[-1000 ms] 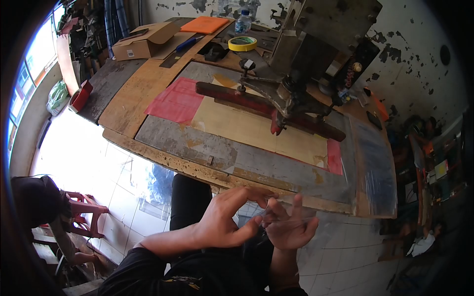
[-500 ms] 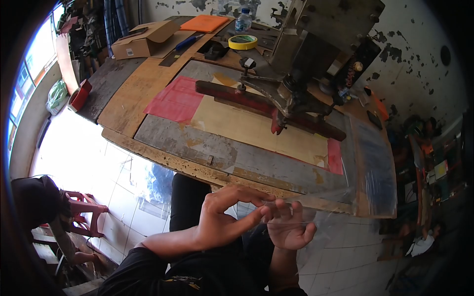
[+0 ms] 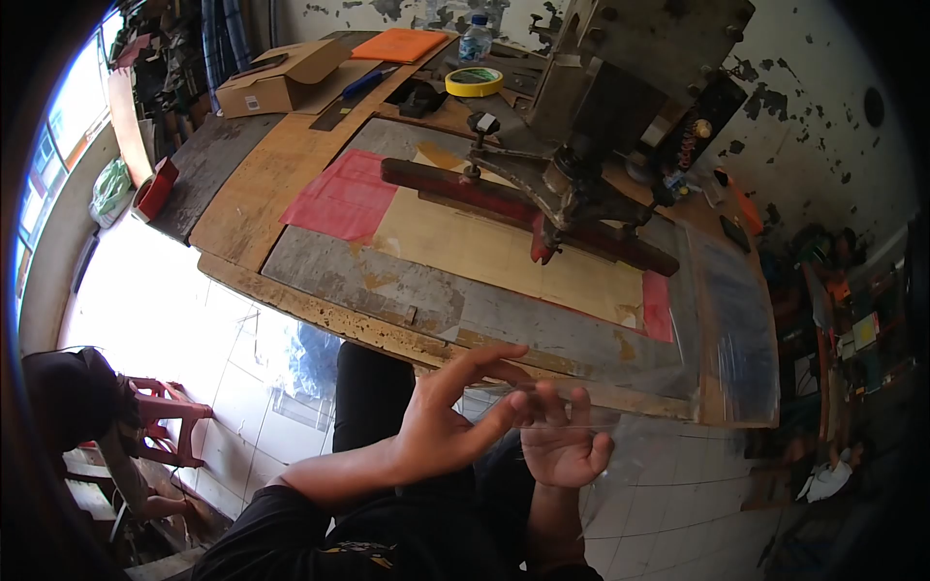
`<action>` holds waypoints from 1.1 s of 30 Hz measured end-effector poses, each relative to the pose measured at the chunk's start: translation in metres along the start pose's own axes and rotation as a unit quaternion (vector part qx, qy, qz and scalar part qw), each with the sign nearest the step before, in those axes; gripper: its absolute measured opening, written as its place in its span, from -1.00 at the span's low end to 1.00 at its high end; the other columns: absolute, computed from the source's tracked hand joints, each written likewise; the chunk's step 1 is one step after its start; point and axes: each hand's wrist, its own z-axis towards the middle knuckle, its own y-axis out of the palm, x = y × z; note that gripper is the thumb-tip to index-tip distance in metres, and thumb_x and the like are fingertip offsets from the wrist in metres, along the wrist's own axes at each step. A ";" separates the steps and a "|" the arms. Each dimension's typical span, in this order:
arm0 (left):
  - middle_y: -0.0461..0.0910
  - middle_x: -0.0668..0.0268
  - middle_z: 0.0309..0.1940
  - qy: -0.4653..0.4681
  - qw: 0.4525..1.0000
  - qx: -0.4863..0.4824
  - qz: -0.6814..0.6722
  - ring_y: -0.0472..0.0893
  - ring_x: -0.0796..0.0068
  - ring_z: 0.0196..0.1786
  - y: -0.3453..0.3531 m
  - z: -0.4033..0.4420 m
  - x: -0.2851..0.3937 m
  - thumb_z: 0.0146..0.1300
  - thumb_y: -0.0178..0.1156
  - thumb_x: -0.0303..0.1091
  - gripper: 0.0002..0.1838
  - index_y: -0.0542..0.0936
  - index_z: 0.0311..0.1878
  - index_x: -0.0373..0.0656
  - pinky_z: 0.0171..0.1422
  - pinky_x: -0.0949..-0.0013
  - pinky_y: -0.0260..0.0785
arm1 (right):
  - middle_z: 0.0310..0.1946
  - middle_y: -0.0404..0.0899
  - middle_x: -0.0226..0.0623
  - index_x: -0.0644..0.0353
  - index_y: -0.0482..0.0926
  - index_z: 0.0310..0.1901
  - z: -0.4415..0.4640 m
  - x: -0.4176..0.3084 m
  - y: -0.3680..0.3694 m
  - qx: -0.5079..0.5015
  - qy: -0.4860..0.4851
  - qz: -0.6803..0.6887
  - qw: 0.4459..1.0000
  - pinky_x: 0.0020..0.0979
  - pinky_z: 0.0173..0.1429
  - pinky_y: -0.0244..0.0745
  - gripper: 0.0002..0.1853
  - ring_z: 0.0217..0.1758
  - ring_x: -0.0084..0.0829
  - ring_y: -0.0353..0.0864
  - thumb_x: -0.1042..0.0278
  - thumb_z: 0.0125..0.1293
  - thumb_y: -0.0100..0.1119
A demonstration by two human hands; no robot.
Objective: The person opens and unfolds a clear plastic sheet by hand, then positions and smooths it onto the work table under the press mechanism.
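Observation:
A clear plastic sheet [image 3: 612, 426] hangs around my right hand [image 3: 562, 450], its thin edge crossing the fingers. That hand has its palm turned up and its fingers curled against the film. My left hand [image 3: 450, 412] is just left of it, with the index finger raised and the thumb stretched toward the right fingertips. A gap shows between the left thumb and fingers. Both hands are in front of the table's near edge, below a press machine [image 3: 572, 184] with a long red-brown bar over a cream-coloured sheet [image 3: 475, 237].
More clear plastic [image 3: 738, 334] lies at the table's right end. Yellow tape [image 3: 474, 82], a water bottle [image 3: 476, 41], a cardboard box [image 3: 276, 82] and a blue-handled cutter [image 3: 366, 83] are at the back. A person [image 3: 77, 397] is at lower left beside a red stool [image 3: 167, 421].
My left index finger has lifted away from the thumb, widening the gap between them. My right hand has shifted slightly with the plastic sheet.

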 end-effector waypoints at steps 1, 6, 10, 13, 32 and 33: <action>0.85 0.17 -0.10 0.000 1.000 -0.001 -0.001 0.85 0.35 -0.11 0.000 0.000 -0.002 0.38 0.48 -0.39 -0.64 0.67 0.17 -0.29 0.03 0.30 0.64 | 0.68 0.11 0.28 0.11 0.09 0.72 -0.001 0.000 0.001 0.013 0.011 -0.010 1.000 0.02 0.66 0.04 -0.21 0.67 0.11 0.23 -0.22 0.64 -0.27; 0.84 0.14 -0.21 -0.036 0.995 -0.015 0.089 0.85 0.26 -0.17 0.003 0.000 -0.010 0.37 0.50 -0.35 -0.82 0.80 -0.10 -0.27 -0.05 0.32 0.63 | 0.69 0.07 0.31 0.13 0.07 0.72 0.001 -0.005 -0.001 0.024 0.021 -0.020 0.999 0.02 0.66 0.06 -0.21 0.67 0.14 0.23 -0.18 0.64 -0.22; 0.85 0.15 -0.22 0.000 0.998 -0.003 0.070 0.86 0.32 -0.16 0.000 0.003 -0.018 0.44 0.41 -0.41 -0.88 0.79 -0.08 -0.27 -0.04 0.34 0.64 | 0.73 0.11 -0.04 0.02 0.04 0.74 -0.001 -0.016 -0.006 0.063 -0.051 0.037 0.996 0.05 0.67 0.11 -0.31 0.67 0.05 0.28 0.02 0.69 -0.19; 0.86 0.18 -0.20 0.006 0.999 0.019 0.038 0.85 0.41 -0.07 -0.016 0.014 -0.016 0.52 0.31 -0.47 -0.88 0.76 -0.05 -0.31 0.07 0.38 0.62 | 0.73 0.18 -0.43 -0.08 0.09 0.74 -0.013 -0.033 -0.016 0.123 -0.118 0.083 0.982 0.05 0.67 0.17 -0.37 0.64 -0.05 0.35 0.17 0.72 -0.18; 0.86 0.19 -0.18 -0.017 0.997 -0.073 0.026 0.83 0.44 -0.09 -0.051 0.052 -0.015 0.51 0.35 -0.41 -0.84 0.77 -0.06 -0.34 0.11 0.37 0.61 | -0.35 0.79 -0.15 0.37 0.74 -0.17 -0.089 -0.188 0.053 0.204 0.133 -0.522 0.817 -0.34 -0.11 0.68 -0.57 -0.26 -0.36 0.76 0.04 0.44 0.44; 0.86 0.19 -0.18 -0.015 0.997 -0.076 0.026 0.83 0.44 -0.09 -0.044 0.050 -0.011 0.51 0.35 -0.41 -0.84 0.77 -0.06 -0.34 0.11 0.37 0.61 | -0.28 0.79 -0.13 0.36 0.73 -0.16 -0.067 -0.172 0.056 0.197 0.012 -0.532 0.823 -0.34 -0.10 0.67 -0.52 -0.17 -0.32 0.77 -0.03 0.40 0.48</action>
